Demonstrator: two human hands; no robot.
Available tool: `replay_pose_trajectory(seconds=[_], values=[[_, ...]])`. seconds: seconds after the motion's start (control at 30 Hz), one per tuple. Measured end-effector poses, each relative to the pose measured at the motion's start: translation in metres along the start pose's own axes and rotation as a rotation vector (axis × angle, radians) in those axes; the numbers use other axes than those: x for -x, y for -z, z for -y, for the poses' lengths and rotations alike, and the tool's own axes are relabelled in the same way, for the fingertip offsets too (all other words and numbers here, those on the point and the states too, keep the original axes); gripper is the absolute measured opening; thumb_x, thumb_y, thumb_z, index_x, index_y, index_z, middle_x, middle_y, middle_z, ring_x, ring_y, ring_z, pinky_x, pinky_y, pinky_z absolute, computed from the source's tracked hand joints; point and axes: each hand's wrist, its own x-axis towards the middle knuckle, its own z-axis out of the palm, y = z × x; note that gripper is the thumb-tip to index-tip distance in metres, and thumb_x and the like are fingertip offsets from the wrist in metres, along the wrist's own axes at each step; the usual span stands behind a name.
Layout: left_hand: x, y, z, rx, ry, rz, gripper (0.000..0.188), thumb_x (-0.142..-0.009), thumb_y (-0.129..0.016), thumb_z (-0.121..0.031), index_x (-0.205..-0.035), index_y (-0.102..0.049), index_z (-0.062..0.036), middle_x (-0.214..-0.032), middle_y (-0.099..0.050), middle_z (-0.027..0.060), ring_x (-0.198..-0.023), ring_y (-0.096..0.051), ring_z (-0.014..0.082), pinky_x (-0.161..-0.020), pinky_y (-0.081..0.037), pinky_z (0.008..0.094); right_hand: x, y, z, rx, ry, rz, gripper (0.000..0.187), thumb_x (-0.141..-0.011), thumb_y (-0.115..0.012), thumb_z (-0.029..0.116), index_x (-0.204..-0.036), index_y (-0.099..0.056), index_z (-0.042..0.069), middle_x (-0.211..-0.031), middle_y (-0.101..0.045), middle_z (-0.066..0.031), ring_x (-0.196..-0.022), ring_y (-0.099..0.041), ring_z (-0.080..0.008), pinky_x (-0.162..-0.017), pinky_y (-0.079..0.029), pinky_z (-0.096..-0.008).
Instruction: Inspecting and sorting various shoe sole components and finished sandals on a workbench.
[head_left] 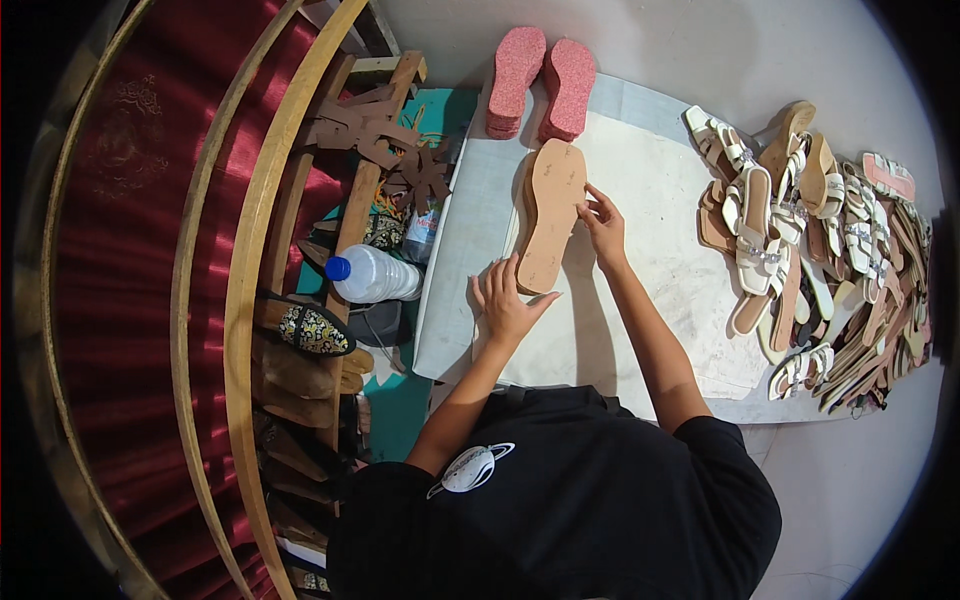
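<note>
A tan insole (556, 200) lies lengthwise in front of me on the white-covered table, toe end away from me. It looks like the top of a small stack, and faint dark marks show on its face. My left hand (510, 303) rests at the heel end, with fingers spread and thumb stretched out along the rim. At the right edge, near the middle of the insole, my right hand (603, 228) pinches with thumb and fingertips. Just beyond the toe end stand two stacks of pink speckled sole pieces (516, 80).
White strappy sandals (765, 220) and loose soles crowd the table's right side. To the left, a wooden rack (350, 215) holds shoes and brown cut pieces (365, 130). A clear bottle with a blue cap (375, 273) stands beside the table. A dark red curtain (120, 300) hangs farther left.
</note>
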Motion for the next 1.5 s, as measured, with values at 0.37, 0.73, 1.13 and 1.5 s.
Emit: replay_pose_trajectory(seconds=[0.37,0.73,1.13,1.5], values=[[-0.001,0.001,-0.004,0.006,0.004,-0.029,0.076,-0.060,-0.073,-0.051,-0.117,-0.049,-0.0074,-0.111,-0.054,0.0068,-0.105,-0.048,0.0221,-0.095,-0.024,0.0482,-0.004,0.000,-0.012,0.063,0.055,0.005,0.040,-0.084,-0.056,0.004,-0.124,-0.048,0.003,-0.088,-0.056,-0.0020,-0.077,-0.056,-0.0081,-0.067,-0.046,-0.0202],[0.005,-0.003,-0.002,-0.022,0.010,-0.029,0.077,-0.061,-0.073,-0.050,-0.120,-0.049,-0.0057,-0.113,-0.054,0.0066,-0.107,-0.048,0.0208,-0.096,-0.023,0.0478,-0.009,-0.003,-0.014,0.307,0.081,0.034,0.042,-0.083,-0.060,0.008,-0.123,-0.049,0.004,-0.092,-0.054,-0.0071,-0.073,-0.058,-0.0115,-0.065,-0.047,-0.0221],[0.009,-0.003,-0.003,-0.109,0.038,0.014,0.081,-0.064,-0.068,-0.055,-0.125,-0.046,-0.0057,-0.115,-0.053,0.0050,-0.105,-0.048,0.0183,-0.096,-0.021,0.0496,-0.007,-0.009,-0.006,0.481,0.114,-0.004,0.041,-0.082,-0.061,0.010,-0.121,-0.051,0.005,-0.098,-0.050,-0.0106,-0.075,-0.059,-0.0142,-0.067,-0.048,-0.0251],[0.010,-0.003,-0.005,-0.135,0.068,0.078,0.082,-0.065,-0.067,-0.056,-0.127,-0.045,-0.0069,-0.116,-0.052,0.0044,-0.107,-0.047,0.0206,-0.096,-0.013,0.0632,-0.007,-0.010,-0.003,0.596,0.150,-0.025,0.040,-0.079,-0.063,0.011,-0.117,-0.053,0.003,-0.095,-0.048,-0.0117,-0.066,-0.055,-0.0150,-0.065,-0.049,-0.0265]])
